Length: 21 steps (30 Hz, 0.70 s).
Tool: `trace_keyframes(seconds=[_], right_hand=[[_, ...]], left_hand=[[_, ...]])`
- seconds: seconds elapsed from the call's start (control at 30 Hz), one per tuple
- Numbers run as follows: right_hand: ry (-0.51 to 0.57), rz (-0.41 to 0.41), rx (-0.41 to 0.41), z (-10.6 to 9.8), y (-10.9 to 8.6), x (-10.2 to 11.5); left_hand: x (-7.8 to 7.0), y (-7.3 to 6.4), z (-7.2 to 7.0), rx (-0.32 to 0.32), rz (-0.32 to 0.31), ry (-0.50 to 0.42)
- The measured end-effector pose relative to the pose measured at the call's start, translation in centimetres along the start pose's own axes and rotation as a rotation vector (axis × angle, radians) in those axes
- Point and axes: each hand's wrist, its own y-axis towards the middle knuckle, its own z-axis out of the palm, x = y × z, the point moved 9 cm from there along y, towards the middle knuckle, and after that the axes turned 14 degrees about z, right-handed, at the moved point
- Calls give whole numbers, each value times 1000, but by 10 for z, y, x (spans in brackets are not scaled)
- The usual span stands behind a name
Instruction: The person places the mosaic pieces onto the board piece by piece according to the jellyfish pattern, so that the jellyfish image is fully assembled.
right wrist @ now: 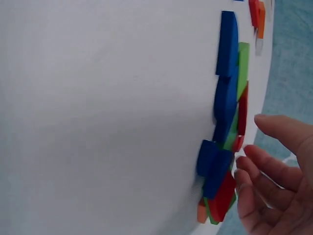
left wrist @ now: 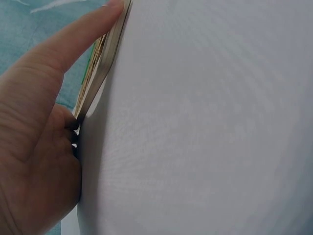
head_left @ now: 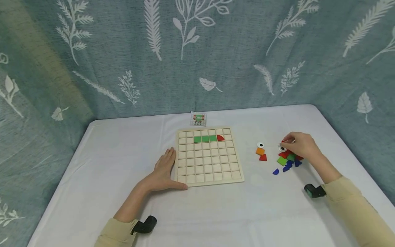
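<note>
One left hand (head_left: 162, 175) lies spread against the board (head_left: 208, 168) to its right; I see the right hand (head_left: 300, 144) bent over coloured pieces (head_left: 282, 161) beneath it, but cannot tell whether it pinches one.

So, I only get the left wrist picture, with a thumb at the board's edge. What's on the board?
Observer: Three green squares and one red piece sit in a row on the board.
Operator: Cool! What's over on the right?
Observer: The right hand is at a heap of coloured pieces.
Operator: And is there anything behind the board?
Observer: Yes, a small picture card sits just past its far edge.
</note>
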Motion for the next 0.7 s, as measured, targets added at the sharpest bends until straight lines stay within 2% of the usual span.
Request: trace_keyframes(seconds=[0.2,0.5,0.57,0.7], right_hand=[[14,-5,18,8,3,5],[67,-176,97,21,4,32],[75,-174,101,21,4,32],[96,-111,103,20,6,25]], left_hand=[[-1,-1,-1,-5,4,-4],[-1,-1,-2,3,12,7],[-1,-1,-2,3,19,7],[-1,-1,-2,5,20,4]])
